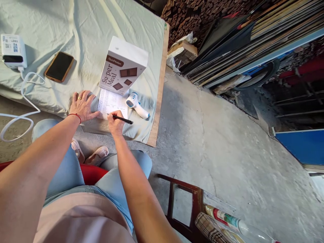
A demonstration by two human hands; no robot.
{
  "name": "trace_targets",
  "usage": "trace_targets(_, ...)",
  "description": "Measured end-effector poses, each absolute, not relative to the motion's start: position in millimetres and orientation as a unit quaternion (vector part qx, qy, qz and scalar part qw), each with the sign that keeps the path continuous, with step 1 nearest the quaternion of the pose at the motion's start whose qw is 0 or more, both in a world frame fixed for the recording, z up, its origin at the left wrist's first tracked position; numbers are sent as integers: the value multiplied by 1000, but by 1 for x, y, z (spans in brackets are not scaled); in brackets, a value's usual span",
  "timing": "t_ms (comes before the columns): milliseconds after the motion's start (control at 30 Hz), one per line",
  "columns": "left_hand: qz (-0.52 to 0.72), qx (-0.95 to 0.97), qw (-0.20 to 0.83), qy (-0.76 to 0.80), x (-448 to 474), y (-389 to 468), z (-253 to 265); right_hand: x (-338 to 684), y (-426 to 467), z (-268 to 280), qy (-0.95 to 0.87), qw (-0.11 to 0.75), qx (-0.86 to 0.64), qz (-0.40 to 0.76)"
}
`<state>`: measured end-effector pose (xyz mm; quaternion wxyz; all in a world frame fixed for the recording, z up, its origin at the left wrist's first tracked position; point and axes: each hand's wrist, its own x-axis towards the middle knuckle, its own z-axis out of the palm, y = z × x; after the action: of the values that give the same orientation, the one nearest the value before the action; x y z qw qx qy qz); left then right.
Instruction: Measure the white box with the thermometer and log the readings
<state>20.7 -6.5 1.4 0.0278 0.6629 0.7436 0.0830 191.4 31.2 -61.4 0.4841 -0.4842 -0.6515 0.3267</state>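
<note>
My right hand point(115, 125) grips a black pen point(123, 119) over the lower part of a sheet of paper point(111, 103) covered in small writing. Fingers spread, my left hand point(83, 105) lies flat on the cloth, its thumb reaching to the paper's left edge. A white and brown box point(120, 69) marked "NutriMotion Super Meal" stands at the paper's far end and hides part of it. Just right of the paper lies a white and blue infrared thermometer point(137, 105).
On the cloth-covered table point(83, 20), a phone point(59, 66) lies left of the box. Further left is a white device point(14, 50) with a white cable point(24, 91). A dark wooden chair point(196, 199) stands at the lower right; stacked boards point(243, 44) lean beyond the concrete floor.
</note>
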Motion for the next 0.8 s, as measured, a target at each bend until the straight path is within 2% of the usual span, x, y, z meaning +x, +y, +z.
trace_targets(100, 84, 664, 21, 743, 20, -7, 0, 192, 32, -53, -638, 495, -489, 329)
trace_targets(200, 86, 668, 22, 739, 18, -7, -1, 196, 42, -32, -656, 454, -529, 289)
trace_targets(267, 86, 671, 19, 737, 16, -7, -2, 200, 52, -15, -697, 379, -565, 226)
trace_targets(400, 87, 669, 8, 739, 13, -7, -5, 204, 68, 7, -787, 170, -581, 120)
trace_targets(500, 84, 666, -4, 742, 12, -8, -8, 200, 75, 5, -810, 113, -566, 107)
trace_targets(567, 87, 664, -9, 742, 11, -9, -9, 196, 84, 0, -792, 170, -570, 137)
trace_targets(700, 93, 659, -1, 746, 10, -13, -9, 190, 123, -3, -633, 407, -616, 230)
trace_targets(800, 85, 654, 2, 752, 10, -16, -7, 188, 156, -2, -572, 480, -574, 335)
